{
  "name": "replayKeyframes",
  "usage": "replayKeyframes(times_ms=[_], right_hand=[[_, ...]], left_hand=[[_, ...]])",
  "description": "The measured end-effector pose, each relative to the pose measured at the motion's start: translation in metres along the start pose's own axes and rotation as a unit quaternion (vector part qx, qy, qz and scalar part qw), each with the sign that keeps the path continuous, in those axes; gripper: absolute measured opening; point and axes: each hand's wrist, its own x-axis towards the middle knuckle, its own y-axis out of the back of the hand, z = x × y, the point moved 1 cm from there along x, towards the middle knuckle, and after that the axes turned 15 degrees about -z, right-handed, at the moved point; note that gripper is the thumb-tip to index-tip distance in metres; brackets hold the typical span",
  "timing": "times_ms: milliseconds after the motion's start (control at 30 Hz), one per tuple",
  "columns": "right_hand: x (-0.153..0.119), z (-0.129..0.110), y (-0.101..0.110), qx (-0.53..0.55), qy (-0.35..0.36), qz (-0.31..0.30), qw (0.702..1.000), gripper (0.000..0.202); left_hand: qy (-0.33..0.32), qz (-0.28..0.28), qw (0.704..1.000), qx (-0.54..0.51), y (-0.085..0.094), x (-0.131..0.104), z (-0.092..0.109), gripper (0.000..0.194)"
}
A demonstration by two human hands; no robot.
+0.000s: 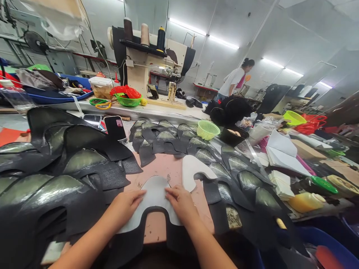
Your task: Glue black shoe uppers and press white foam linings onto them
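In front of me lies a pale, arch-shaped piece (155,188), on top of a black piece (154,209) with a similar U-shaped cutout. My left hand (130,205) grips the pale piece's left edge, fingers together. On the opposite edge, my right hand (181,203) pinches it with thumb and fingers. Both pieces rest over a pinkish work surface (165,164). Just beyond my right hand is a separate white curved piece (193,168). Overlapping black pieces with glossy greenish patches (86,160) spread to the left, and more black pieces (218,168) fan out to the right.
A phone (115,128) leans behind the left pile. A light green basket (208,129) stands at the back. Beyond is a sewing machine (140,67) with several thread cones. Bottles and an open notebook (283,153) crowd the right. A person (232,82) stands farther off.
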Motion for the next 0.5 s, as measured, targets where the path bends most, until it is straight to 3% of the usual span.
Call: replayKeyframes(times_ms=[267,500], right_hand=[[0.001,0.002,-0.001,0.019,-0.008,0.005,1.0,0.027],[0.001,-0.001,0.004,0.035,-0.014,0.004,0.999,0.023]], left_hand=[[0.005,0.021,1.0,-0.003,-0.004,0.001,-0.001,0.041],[0.042,-0.021,0.997,0.067,0.002,0.001,0.014,0.041]])
